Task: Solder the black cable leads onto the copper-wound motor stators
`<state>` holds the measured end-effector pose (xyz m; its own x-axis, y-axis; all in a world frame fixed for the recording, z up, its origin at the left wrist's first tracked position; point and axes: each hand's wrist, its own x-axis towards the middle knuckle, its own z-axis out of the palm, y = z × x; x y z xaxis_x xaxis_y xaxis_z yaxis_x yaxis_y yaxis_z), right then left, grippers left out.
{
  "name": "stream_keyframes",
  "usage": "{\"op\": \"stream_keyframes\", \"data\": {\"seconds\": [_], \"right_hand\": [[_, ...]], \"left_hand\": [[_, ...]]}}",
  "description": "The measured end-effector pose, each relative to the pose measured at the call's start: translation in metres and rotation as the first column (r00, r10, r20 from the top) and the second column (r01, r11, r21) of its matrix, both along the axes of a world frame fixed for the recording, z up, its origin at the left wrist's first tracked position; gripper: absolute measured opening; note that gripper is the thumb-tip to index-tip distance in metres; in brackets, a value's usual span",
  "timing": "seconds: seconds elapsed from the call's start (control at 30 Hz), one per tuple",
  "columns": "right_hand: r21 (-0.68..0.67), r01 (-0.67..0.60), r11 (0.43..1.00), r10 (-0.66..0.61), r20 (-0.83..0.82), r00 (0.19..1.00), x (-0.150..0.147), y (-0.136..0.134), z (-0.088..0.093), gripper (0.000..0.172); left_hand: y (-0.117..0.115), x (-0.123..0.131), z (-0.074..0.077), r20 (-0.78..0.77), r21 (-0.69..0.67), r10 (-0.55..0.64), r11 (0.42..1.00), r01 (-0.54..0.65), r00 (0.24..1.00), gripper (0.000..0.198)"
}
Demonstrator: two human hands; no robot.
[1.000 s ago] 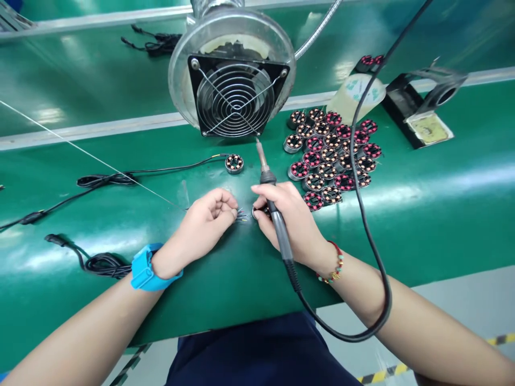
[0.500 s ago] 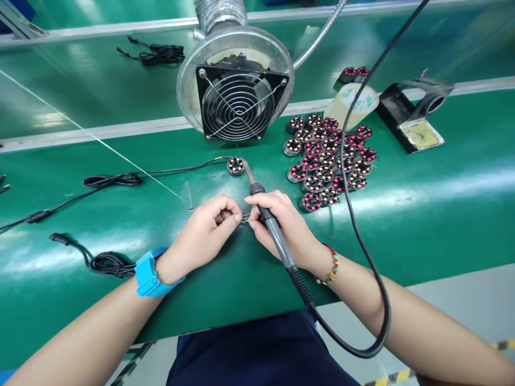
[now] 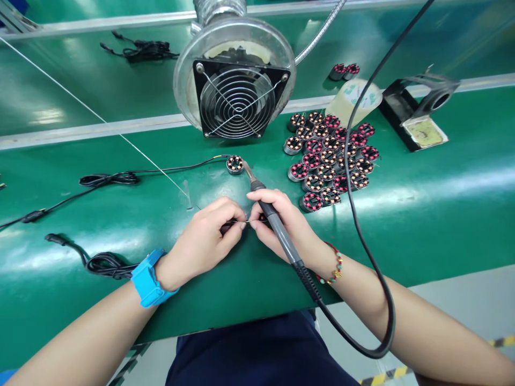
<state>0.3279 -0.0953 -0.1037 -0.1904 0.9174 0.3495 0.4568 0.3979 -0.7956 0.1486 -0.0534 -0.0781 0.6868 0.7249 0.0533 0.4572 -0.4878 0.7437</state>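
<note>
Green surface (image 3: 434, 220) under everything. Guarded fan (image 3: 238, 102) overhangs the far side. Right of centre, a close-packed batch of wound rings (image 3: 328, 156), copper and red.

Black cord (image 3: 354, 185) runs down across the batch in this view, loops over the right forearm, rises to the iron's tail. A snag or tug there could swing the tip, I judge.

Left hand (image 3: 209, 230): closed, fingertips pinching a thin wire. Right hand (image 3: 287, 225): gripping the iron (image 3: 280, 230) crosswise, fingertips also drawn together at the wire and a dark part, mostly hidden. Sharing that grip looks the main hazard: a finger shift for the wire would likely tilt the hot end.

Coiled cable (image 3: 108, 264) beside the left wrist.

Lone ring (image 3: 235, 165), just beside the iron's tip; contact unclear. A slip could scorch its windings or lead.

Smallest: thin wire (image 3: 248, 221), bridging both hands' fingertips. Too hard a pull might slip or snap it.
</note>
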Motion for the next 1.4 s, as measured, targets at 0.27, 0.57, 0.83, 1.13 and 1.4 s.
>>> {"op": "stream_keyframes", "data": {"seconds": [0.27, 0.57, 0.83, 1.13, 1.4], "right_hand": [[-0.101, -0.049, 0.994, 0.063, 0.141, 0.988, 0.024, -0.002, 0.003, 0.063], [-0.057, -0.061, 0.997, 0.074, 0.280, 0.957, 0.022, 0.000, 0.002, 0.051], [0.058, 0.047, 0.997, -0.057, 0.171, 0.984, 0.021, -0.004, 0.008, 0.042], [0.243, 0.172, 0.955, -0.155, -0.085, 0.984, 0.024, -0.012, 0.017, 0.017], [0.263, 0.141, 0.954, -0.119, -0.097, 0.988, 0.022, -0.013, 0.015, 0.007]], "left_hand": [[0.002, 0.007, -0.004, -0.078, -0.060, 0.127, 0.989, -0.132, 0.989, 0.013], [0.003, 0.008, -0.008, -0.066, -0.121, 0.209, 0.969, -0.216, 0.976, 0.011], [0.005, 0.009, -0.009, -0.064, -0.128, 0.248, 0.959, -0.255, 0.967, 0.011], [0.007, 0.009, -0.011, -0.045, -0.145, 0.261, 0.953, -0.265, 0.964, 0.012], [0.009, 0.009, -0.009, -0.060, -0.155, 0.260, 0.951, -0.266, 0.964, 0.013]]}}
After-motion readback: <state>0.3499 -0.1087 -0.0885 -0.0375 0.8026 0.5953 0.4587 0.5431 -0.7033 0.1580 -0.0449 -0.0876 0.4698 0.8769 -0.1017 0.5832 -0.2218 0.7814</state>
